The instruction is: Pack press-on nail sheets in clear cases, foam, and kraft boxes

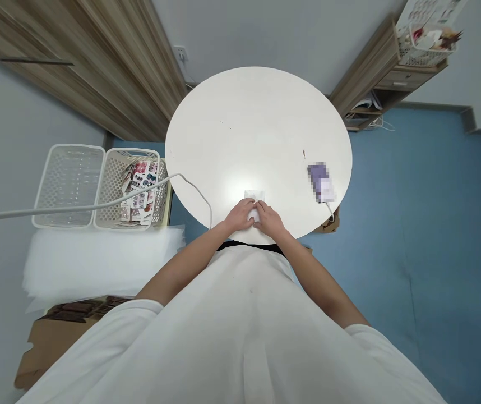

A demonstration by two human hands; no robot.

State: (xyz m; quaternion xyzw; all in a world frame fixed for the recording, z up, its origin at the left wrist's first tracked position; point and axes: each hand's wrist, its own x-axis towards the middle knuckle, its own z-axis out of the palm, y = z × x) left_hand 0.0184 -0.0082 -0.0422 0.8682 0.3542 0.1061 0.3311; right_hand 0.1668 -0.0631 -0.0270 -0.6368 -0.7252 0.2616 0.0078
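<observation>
A small white packet (254,197) is held flat on the round white counter (240,112), close to its near edge and right in front of the person. The left hand (240,216) is laid on the packet's near left part, with its fingers curled down over it; the right hand (269,219) is pressed against the near right part, fingers bent onto the same packet. Both hands are seen touching each other over it, so each grip is closed lightly on the packet, though how tightly cannot be told. Only the far corner of the packet is left uncovered.

A blurred purple object (320,180) is seen well to the right on the counter. A white cable (97,205) is run from the left across two white baskets (68,185) beside the counter; printed cards (140,188) are held in the right-hand basket.
</observation>
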